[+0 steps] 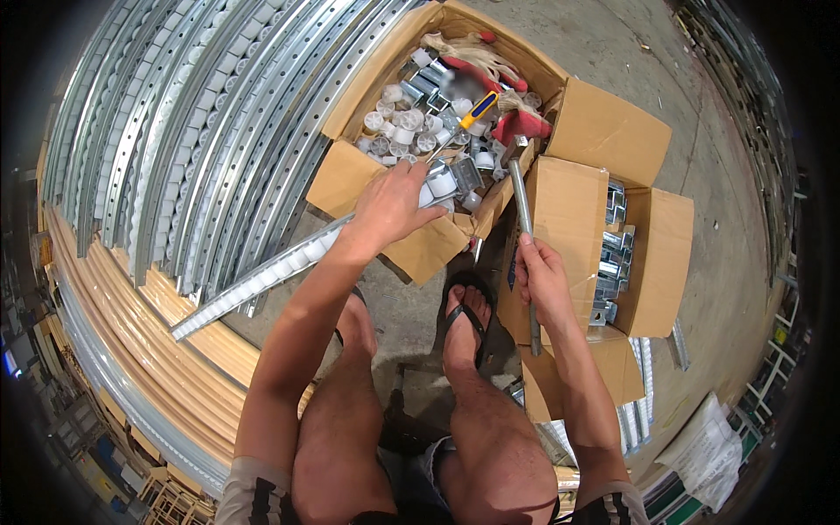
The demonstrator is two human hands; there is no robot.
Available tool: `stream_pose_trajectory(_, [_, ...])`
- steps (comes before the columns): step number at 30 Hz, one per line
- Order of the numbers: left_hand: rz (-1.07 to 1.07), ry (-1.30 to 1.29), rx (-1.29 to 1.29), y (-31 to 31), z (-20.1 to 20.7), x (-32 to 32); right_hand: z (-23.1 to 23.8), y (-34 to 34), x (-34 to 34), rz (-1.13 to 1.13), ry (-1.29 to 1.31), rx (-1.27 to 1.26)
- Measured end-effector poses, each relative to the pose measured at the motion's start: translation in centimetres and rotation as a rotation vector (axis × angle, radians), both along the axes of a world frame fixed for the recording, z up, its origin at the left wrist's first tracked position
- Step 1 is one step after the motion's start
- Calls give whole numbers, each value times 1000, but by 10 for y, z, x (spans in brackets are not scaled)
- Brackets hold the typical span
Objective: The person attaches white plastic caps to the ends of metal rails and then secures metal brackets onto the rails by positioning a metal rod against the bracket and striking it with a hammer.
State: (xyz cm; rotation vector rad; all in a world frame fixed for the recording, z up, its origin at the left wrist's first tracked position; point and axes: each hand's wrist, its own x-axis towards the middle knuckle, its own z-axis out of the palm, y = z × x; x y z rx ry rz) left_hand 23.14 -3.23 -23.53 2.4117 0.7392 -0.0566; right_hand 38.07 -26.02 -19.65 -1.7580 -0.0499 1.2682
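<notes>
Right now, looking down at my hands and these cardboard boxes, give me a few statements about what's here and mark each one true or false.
1. The right hand grips a grey metal rod that stands nearly upright. True.
2. The left hand hangs free of everything. False: it rests on the end of a metal rail with white rollers at the edge of the open cardboard box.
3. A screwdriver with a yellow handle lies in that box. True.
4. The box on the right holds white plastic rollers. False: it holds metal brackets.
5. Both feet are bare. False: the foot in view wears a black flip-flop.
</notes>
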Motion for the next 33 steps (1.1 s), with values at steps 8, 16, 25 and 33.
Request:
stream_pose_trajectory(8, [50,33,61,-5,4,-1,-7,-4,-4,-6,18,-9])
stream_pose_trajectory(16, [148,-147,117,-14,2,-32,5,-6,18,13,2,-59])
stream_pose_trajectory(25, [213,-57,381,-3,-5,-145,9,-5,20,-17,-18,-57])
stream_pose_trajectory(33, [309,103,200,6,2,-152,2,-5,4,14,24,-44])
